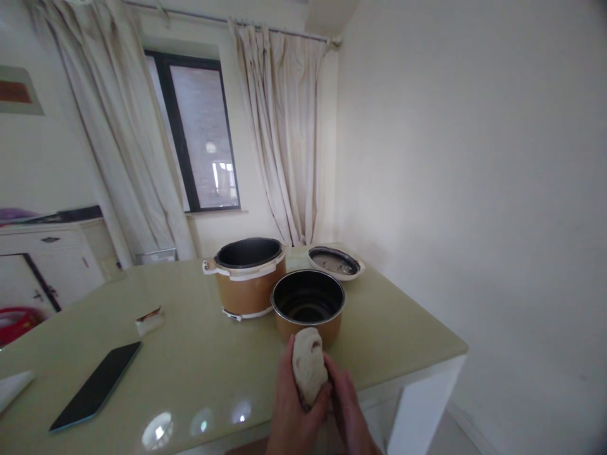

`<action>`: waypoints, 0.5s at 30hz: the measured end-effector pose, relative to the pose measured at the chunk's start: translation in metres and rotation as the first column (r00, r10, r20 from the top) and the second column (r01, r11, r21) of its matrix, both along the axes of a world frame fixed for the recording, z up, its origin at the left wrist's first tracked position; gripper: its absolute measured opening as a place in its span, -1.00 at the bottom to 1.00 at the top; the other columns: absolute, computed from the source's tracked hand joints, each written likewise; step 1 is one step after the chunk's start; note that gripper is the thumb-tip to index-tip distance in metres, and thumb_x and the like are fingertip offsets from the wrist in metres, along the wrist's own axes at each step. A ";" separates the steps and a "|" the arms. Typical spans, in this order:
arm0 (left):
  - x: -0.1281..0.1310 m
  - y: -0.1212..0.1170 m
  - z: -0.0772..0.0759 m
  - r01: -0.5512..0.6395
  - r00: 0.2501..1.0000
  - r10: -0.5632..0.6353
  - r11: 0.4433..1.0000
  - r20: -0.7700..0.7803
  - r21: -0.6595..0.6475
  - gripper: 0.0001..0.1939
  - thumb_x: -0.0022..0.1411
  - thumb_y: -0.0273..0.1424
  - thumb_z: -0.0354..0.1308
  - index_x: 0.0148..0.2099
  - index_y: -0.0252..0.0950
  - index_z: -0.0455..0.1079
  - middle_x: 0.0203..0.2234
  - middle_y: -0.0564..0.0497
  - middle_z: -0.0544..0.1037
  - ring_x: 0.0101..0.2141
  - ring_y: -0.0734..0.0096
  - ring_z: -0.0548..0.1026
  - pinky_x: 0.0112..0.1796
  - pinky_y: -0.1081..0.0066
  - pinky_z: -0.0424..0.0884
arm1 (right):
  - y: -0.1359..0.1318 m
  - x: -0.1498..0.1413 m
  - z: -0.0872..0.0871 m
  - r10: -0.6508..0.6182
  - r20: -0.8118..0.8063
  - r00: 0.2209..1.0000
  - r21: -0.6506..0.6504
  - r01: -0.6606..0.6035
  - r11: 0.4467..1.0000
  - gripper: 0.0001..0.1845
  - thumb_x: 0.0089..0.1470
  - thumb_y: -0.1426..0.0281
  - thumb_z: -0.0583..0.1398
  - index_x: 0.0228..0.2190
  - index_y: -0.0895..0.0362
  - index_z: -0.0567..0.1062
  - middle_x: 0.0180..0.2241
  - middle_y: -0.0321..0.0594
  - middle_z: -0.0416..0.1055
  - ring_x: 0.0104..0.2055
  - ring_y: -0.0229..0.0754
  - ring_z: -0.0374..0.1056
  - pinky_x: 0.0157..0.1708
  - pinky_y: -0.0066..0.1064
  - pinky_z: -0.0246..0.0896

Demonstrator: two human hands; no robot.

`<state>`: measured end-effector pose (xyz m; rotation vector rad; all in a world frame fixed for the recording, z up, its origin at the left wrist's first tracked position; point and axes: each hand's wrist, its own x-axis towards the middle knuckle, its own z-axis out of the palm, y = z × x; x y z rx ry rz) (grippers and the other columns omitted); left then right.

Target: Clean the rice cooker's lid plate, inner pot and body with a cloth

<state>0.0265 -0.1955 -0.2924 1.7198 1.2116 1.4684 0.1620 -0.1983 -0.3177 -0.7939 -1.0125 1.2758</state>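
A pale lump of dough point(309, 366) is held up between both my hands near the table's front edge. My left hand point(294, 404) wraps round its left side and underside, thumb across the bottom. My right hand point(345, 401) presses against the dough from the right, its fingers curled. Just beyond the dough stands a round inner pot point(308, 325), dark inside and golden-brown outside. Behind it to the left is the cooker body point(249, 294), golden-brown with a white rim and a dark inside. The upturned lid point(336, 262) lies at the back right.
A dark flat slab like a tablet point(97, 385) lies on the greenish table point(203, 354) at the left. Near it is a small whitish packet point(149, 320). A white wall point(474, 189) rises along the right, and curtains point(289, 126) hang behind.
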 end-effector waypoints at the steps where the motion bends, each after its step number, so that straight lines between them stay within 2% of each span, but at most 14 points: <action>1: -0.002 0.003 0.004 -0.028 1.000 0.028 1.000 -0.005 0.001 -0.13 0.28 -0.26 0.27 0.52 -0.19 -0.03 0.37 -0.24 0.29 0.33 -0.03 0.32 0.28 -0.01 0.30 | 0.004 0.007 0.008 0.029 0.061 0.998 0.020 -0.030 0.999 -0.24 0.20 -0.28 0.10 0.17 -0.08 0.54 0.22 -0.11 0.47 0.25 0.12 0.37 0.26 -0.01 0.27; 3: -0.007 0.008 0.010 -0.078 0.995 0.081 0.996 -0.055 0.054 -0.23 0.32 -0.36 0.19 0.49 -0.17 0.03 0.33 -0.21 0.35 0.28 0.04 0.37 0.24 0.03 0.36 | 0.016 0.024 0.030 -0.028 0.245 0.969 0.100 0.004 0.995 -0.34 0.27 -0.20 0.10 0.11 -0.05 0.58 0.13 -0.09 0.54 0.16 0.10 0.44 0.18 -0.05 0.32; 4: -0.009 0.009 0.011 -0.101 0.988 0.112 0.989 -0.107 0.105 -0.23 0.30 -0.42 0.17 0.49 -0.17 0.04 0.32 -0.20 0.37 0.26 0.05 0.39 0.21 0.03 0.39 | 0.024 0.033 0.042 -0.135 0.328 0.935 0.168 0.083 0.982 -0.39 0.30 -0.15 0.09 0.05 -0.02 0.61 0.05 -0.07 0.58 0.08 0.08 0.47 0.12 -0.09 0.36; 6: -0.009 0.012 0.013 -0.138 0.947 0.201 0.959 -0.249 0.246 -0.18 0.23 -0.54 0.15 0.49 -0.18 0.05 0.28 -0.21 0.42 0.21 0.05 0.42 0.17 0.04 0.42 | 0.042 0.052 0.069 -0.409 0.443 0.798 0.354 0.263 0.897 -0.51 0.31 -0.07 0.14 -0.05 0.01 0.62 -0.06 -0.07 0.60 -0.02 0.03 0.49 0.04 -0.16 0.37; 7: -0.008 0.013 0.013 -0.136 0.909 0.255 0.929 -0.329 0.345 -0.16 0.19 -0.59 0.14 0.49 -0.18 0.08 0.25 -0.20 0.45 0.18 0.06 0.44 0.14 0.05 0.43 | 0.052 0.060 0.083 -0.506 0.470 0.723 0.460 0.289 0.840 -0.53 0.33 -0.04 0.14 -0.05 0.02 0.61 -0.05 -0.06 0.59 -0.01 0.03 0.47 0.04 -0.16 0.35; 8: -0.005 0.015 0.014 -0.107 0.860 0.312 0.884 -0.403 0.456 -0.17 0.18 -0.61 0.13 0.48 -0.17 0.13 0.23 -0.19 0.47 0.14 0.07 0.46 0.12 0.07 0.43 | 0.063 0.066 0.097 -0.556 0.505 0.661 0.552 0.248 0.796 -0.55 0.35 0.00 0.12 0.00 0.02 0.59 0.00 -0.06 0.57 0.05 0.02 0.44 0.10 -0.14 0.30; 10: 0.004 0.020 0.019 0.010 0.748 0.433 0.750 -0.504 0.661 -0.29 0.23 -0.59 0.17 0.40 -0.10 0.29 0.19 -0.13 0.52 0.08 0.11 0.47 0.09 0.09 0.40 | 0.083 0.071 0.122 -0.568 0.613 0.549 0.656 0.049 0.754 -0.60 0.40 0.07 0.10 -0.01 0.01 0.60 0.03 -0.10 0.56 0.12 0.00 0.39 0.20 -0.11 0.18; 12: 0.014 0.028 0.026 0.122 0.650 0.538 0.623 -0.537 0.772 -0.49 0.32 -0.49 0.22 0.28 -0.04 0.42 0.16 -0.07 0.55 0.06 0.15 0.46 0.13 0.06 0.34 | 0.100 0.068 0.140 -0.507 0.741 0.441 0.626 -0.178 0.760 -0.58 0.44 0.11 0.05 -0.14 0.03 0.63 -0.08 -0.14 0.61 0.02 -0.06 0.43 0.12 -0.18 0.18; 13: 0.019 0.033 0.029 0.157 0.617 0.569 0.588 -0.543 0.794 -0.56 0.35 -0.43 0.23 0.23 -0.02 0.46 0.14 -0.04 0.56 0.08 0.15 0.45 0.18 0.02 0.29 | 0.106 0.064 0.145 -0.470 0.802 0.369 0.577 -0.277 0.768 -0.54 0.45 0.12 0.03 -0.24 0.05 0.63 -0.18 -0.16 0.62 -0.07 -0.10 0.44 0.04 -0.22 0.19; 15: 0.024 0.042 0.034 0.190 0.581 0.588 0.575 -0.563 0.796 -0.63 0.38 -0.33 0.24 0.20 0.03 0.48 0.12 0.00 0.57 0.12 0.13 0.42 0.27 -0.10 0.15 | 0.114 0.055 0.148 -0.439 0.874 0.207 0.485 -0.392 0.782 -0.48 0.46 0.11 0.03 -0.40 0.07 0.60 -0.35 -0.21 0.60 -0.23 -0.15 0.43 -0.10 -0.25 0.14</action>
